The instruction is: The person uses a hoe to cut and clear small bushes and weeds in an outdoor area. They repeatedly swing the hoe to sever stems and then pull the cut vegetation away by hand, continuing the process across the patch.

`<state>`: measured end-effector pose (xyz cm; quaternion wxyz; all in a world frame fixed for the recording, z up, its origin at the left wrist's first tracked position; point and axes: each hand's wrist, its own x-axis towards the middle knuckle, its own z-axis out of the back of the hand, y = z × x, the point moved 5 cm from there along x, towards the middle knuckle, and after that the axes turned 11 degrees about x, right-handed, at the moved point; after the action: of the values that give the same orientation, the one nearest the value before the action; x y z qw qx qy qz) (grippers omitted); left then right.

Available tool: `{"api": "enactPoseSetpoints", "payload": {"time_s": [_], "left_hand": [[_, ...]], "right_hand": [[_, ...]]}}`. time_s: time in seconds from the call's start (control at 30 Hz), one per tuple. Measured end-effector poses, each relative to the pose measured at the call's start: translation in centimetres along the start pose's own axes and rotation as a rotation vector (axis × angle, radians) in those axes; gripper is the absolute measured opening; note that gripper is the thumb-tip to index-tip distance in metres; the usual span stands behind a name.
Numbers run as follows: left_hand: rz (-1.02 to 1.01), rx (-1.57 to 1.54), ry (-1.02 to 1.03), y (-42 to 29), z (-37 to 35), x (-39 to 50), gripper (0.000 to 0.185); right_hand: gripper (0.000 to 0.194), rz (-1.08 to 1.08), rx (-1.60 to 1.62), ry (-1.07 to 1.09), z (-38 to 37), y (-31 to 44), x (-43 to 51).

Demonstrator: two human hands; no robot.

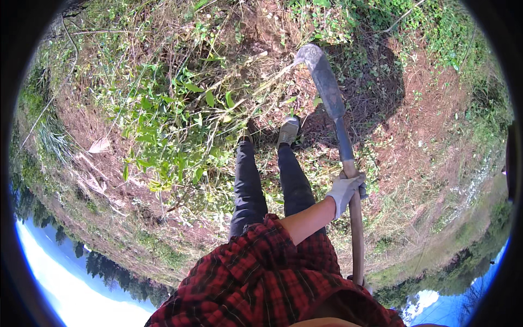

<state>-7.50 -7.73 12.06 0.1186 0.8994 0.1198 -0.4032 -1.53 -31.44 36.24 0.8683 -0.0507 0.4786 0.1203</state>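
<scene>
A long-handled billhook (pixel 326 86) with a dark, worn blade is held upright in the picture. Its hooked tip is at the top and bends left, over cut stems. My left hand (pixel 346 190), in a pale glove with dark fingertips, is closed around the wooden handle (pixel 356 237) just below the metal socket. Only a small part of my right hand (pixel 366 285) shows, at the handle's low end beside the plaid shirt; it appears closed on the wood. Leafy cut stems (pixel 212 110) lie in a tangle left of the blade, reaching my shoes (pixel 289 131).
Low green plants (pixel 445 24) grow at the upper right, by a shadow on the ground. Reddish bare soil (pixel 429 94) lies to the right. Dry, pale leaves (pixel 100 146) and long grass (pixel 57 137) are at the left. Trees (pixel 118 274) stand along the far edge.
</scene>
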Motion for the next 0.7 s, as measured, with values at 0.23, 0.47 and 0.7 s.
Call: {"api": "enactPoseSetpoints", "payload": {"time_s": [0.23, 0.47, 0.7], "left_hand": [[0.139, -0.007, -0.05, 2.6, 2.4, 3.1, 0.015], [-0.329, -0.233, -0.28, -15.1, 21.7, 1.3, 0.011], [-1.102, -0.194, -0.535, -30.7, 34.8, -28.0, 0.011]], "right_hand": [[0.069, -0.368, -0.044, -0.079, 1.7, 0.1, -3.4], [0.048, 0.27, -0.526, 0.197, -7.9, 16.3, 9.0], [0.038, 1.215, -0.628, 0.465, -20.9, 35.1, 13.0]]}}
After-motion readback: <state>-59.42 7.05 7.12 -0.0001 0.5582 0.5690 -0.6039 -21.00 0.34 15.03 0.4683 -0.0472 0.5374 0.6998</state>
